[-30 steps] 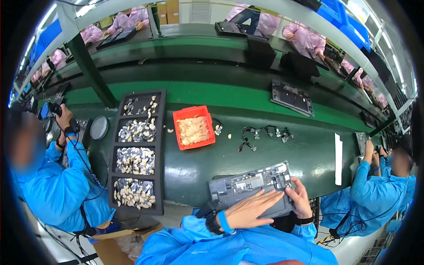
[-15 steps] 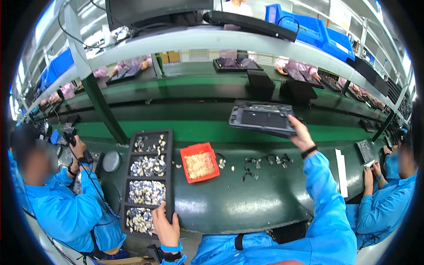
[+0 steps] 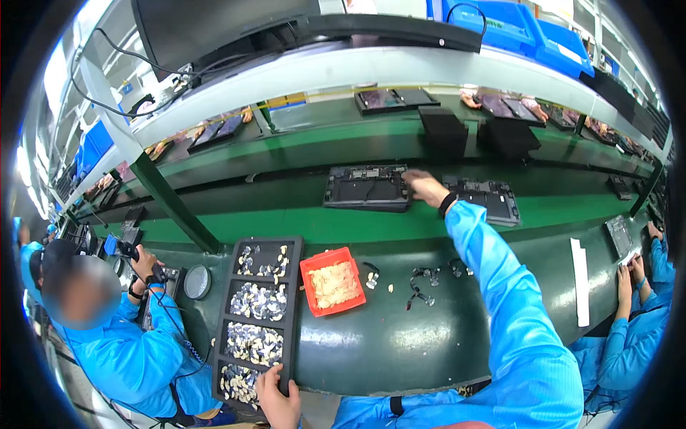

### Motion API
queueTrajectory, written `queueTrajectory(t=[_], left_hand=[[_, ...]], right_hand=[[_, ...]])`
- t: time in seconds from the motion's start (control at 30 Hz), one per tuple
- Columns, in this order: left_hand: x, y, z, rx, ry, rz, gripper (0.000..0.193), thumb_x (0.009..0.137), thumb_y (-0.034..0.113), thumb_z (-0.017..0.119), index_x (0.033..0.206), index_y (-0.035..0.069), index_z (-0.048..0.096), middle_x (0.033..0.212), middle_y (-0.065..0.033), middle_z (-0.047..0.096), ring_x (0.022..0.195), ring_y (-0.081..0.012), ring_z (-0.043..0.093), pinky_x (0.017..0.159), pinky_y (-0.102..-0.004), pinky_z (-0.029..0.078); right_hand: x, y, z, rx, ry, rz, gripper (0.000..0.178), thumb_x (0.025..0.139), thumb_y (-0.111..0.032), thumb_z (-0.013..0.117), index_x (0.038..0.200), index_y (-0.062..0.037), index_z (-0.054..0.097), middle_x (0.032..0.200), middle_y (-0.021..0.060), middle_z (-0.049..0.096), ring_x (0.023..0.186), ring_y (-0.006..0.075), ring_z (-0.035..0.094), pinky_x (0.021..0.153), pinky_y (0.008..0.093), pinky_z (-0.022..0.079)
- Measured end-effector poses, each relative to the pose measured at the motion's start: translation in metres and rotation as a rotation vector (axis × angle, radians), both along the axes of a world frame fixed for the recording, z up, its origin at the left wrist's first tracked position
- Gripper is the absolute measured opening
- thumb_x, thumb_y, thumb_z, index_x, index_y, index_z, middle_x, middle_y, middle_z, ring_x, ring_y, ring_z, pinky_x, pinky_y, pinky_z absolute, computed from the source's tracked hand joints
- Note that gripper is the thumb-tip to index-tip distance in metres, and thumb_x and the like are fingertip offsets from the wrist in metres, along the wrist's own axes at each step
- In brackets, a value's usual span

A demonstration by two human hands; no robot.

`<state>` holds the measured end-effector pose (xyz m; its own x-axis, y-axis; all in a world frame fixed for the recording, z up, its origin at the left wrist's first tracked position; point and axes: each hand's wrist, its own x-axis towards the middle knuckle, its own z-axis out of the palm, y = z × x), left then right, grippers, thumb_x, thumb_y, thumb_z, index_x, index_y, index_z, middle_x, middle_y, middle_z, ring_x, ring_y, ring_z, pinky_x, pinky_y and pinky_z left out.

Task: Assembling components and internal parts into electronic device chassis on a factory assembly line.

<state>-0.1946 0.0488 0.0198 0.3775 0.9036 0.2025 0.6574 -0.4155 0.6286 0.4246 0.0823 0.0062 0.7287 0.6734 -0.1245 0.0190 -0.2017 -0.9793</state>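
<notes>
My right hand [image 3: 424, 189] reaches far forward and holds the right edge of a dark flat laptop base [image 3: 366, 188], which lies on the green conveyor belt [image 3: 300, 222]. My right sleeve is bright blue. My left hand [image 3: 277, 397] rests at the near edge of the bench, its fingers on the front corner of a black compartment tray [image 3: 293, 286] filled with several small metal parts. An orange tray [image 3: 311, 266] of pale parts sits just right of the black tray.
Another laptop base [image 3: 486, 199] lies on the belt right of my hand. Small loose parts [image 3: 421, 282] are scattered on the dark green bench. A person in blue works at my left [image 3: 121, 343], another at my right [image 3: 636, 314]. Shelves with blue bins run overhead.
My right hand has carried the laptop base from the near bench forward and set it down on the belt. My left hand moved to the black tray's front corner.
</notes>
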Motion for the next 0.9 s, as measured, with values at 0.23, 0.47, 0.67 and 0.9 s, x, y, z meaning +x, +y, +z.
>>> queueTrajectory(t=[0.23,0.47,0.67,0.9], left_hand=[[0.05,-0.001,0.023,-0.002,-0.201,-0.104,0.009,0.086,-0.005,0.069,0.091,0.002,0.069,0.057,0.001,0.041,0.052,-0.0075,0.039,0.052,-0.028,0.032],[0.105,-0.029,-0.04,-0.006,-0.123,-0.503,0.009,0.084,0.009,0.076,0.089,0.017,0.078,0.052,0.0012,0.045,0.048,-0.0173,0.049,0.053,-0.0344,0.035],[0.09,-0.04,-0.043,0.039,-0.076,-0.48,0.009,0.084,0.012,0.074,0.089,0.018,0.079,0.052,0.0025,0.048,0.05,-0.016,0.053,0.055,-0.0348,0.033],[0.095,-0.037,-0.052,0.035,-0.236,-0.488,0.009,0.088,0.015,0.072,0.095,0.015,0.078,0.056,-0.0024,0.052,0.051,-0.0232,0.051,0.06,-0.038,0.036]], right_hand=[[0.082,-0.133,0.025,-0.504,-1.017,-0.341,0.053,0.094,-0.045,0.06,0.107,0.0048,0.071,0.113,0.0278,0.07,0.112,0.0424,0.066,0.096,0.048,0.053],[0.112,-0.262,-0.033,-0.864,-0.715,-0.435,0.086,0.088,-0.071,0.06,0.102,0.0132,0.071,0.109,0.0374,0.068,0.105,0.0496,0.067,0.094,0.0516,0.052],[0.122,-0.257,-0.055,-0.575,-0.541,-0.484,0.075,0.087,-0.057,0.072,0.096,0.0171,0.069,0.099,0.0333,0.071,0.095,0.043,0.071,0.086,0.0476,0.054],[0.088,-0.243,0.023,0.015,-0.402,-0.268,0.033,0.101,-0.028,0.063,0.108,0.0029,0.074,0.103,0.0074,0.074,0.097,0.0173,0.065,0.089,0.035,0.048]])
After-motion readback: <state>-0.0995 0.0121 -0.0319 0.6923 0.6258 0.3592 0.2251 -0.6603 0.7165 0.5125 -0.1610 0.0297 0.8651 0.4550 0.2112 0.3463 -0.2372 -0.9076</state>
